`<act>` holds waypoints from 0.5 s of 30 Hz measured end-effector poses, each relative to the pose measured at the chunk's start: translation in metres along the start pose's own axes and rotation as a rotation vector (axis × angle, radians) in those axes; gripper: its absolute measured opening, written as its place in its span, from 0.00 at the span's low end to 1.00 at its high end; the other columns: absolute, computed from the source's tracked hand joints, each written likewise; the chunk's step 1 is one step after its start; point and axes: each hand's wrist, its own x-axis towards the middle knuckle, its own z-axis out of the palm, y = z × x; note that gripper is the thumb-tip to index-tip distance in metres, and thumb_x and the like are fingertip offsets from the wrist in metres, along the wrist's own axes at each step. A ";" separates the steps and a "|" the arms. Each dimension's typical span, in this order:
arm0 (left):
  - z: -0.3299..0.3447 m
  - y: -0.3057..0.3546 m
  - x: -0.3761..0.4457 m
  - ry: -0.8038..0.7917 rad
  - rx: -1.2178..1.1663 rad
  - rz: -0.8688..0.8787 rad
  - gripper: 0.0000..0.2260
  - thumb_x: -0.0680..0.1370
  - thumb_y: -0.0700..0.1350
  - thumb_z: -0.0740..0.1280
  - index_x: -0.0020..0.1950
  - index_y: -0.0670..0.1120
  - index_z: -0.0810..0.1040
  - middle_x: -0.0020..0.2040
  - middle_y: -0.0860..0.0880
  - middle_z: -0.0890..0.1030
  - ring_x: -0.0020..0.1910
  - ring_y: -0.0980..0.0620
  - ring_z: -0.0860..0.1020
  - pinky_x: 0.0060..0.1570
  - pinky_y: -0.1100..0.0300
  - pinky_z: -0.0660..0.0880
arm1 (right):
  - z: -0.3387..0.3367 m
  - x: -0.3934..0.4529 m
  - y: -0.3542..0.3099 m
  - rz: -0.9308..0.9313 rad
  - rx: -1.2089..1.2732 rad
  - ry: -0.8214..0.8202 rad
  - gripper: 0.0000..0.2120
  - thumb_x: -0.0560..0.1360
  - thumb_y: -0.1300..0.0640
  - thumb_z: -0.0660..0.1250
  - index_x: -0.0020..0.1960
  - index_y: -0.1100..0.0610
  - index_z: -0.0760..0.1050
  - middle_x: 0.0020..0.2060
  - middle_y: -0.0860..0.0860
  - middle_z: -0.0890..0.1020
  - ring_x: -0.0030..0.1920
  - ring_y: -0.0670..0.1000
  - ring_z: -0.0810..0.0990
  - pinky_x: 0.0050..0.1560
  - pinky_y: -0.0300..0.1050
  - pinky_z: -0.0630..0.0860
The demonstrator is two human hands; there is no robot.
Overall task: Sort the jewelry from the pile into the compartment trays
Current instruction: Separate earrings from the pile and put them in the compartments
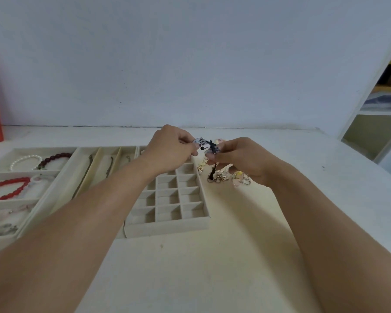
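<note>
You've got both hands up over the far end of the grid tray [167, 213]: left hand [171, 147] fingers pinch a patterned earring [200, 143], right hand [237, 159] fingers pinch its dark mate [212, 148]. Looks like you're separating them. Next, prob. drop them in a free cell; pile [226, 176] sits just right of the tray.

A small white piece with dark markings [200, 141] and a dark pendant [212, 147] are held up above the jewelry pile [226, 175], a loose cluster of pale, gold and silver bits just right of the grid tray [167, 224], whose visible square cells hold nothing. The middle tray [66, 177] holds thin chains in long slots. The left tray [0, 161] holds white, dark red and bright red bead bracelets.
</note>
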 end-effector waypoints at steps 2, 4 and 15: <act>0.000 0.000 0.000 0.013 0.020 -0.011 0.05 0.78 0.45 0.71 0.42 0.49 0.85 0.37 0.55 0.86 0.42 0.55 0.84 0.45 0.60 0.77 | -0.002 -0.001 -0.001 0.013 0.040 0.013 0.15 0.76 0.49 0.73 0.55 0.60 0.83 0.45 0.49 0.87 0.40 0.45 0.80 0.40 0.40 0.71; -0.001 0.000 -0.001 0.008 0.046 -0.023 0.07 0.77 0.45 0.70 0.41 0.49 0.85 0.36 0.55 0.86 0.43 0.51 0.84 0.48 0.55 0.81 | -0.003 -0.001 -0.001 0.018 0.069 0.016 0.15 0.79 0.46 0.69 0.54 0.57 0.85 0.47 0.50 0.87 0.40 0.46 0.80 0.40 0.41 0.72; -0.002 0.003 -0.003 -0.019 0.049 -0.051 0.08 0.77 0.45 0.70 0.39 0.48 0.84 0.35 0.56 0.85 0.44 0.46 0.84 0.52 0.48 0.81 | -0.003 0.000 -0.004 -0.040 0.178 0.183 0.06 0.78 0.52 0.72 0.51 0.53 0.85 0.45 0.51 0.87 0.39 0.46 0.82 0.39 0.40 0.73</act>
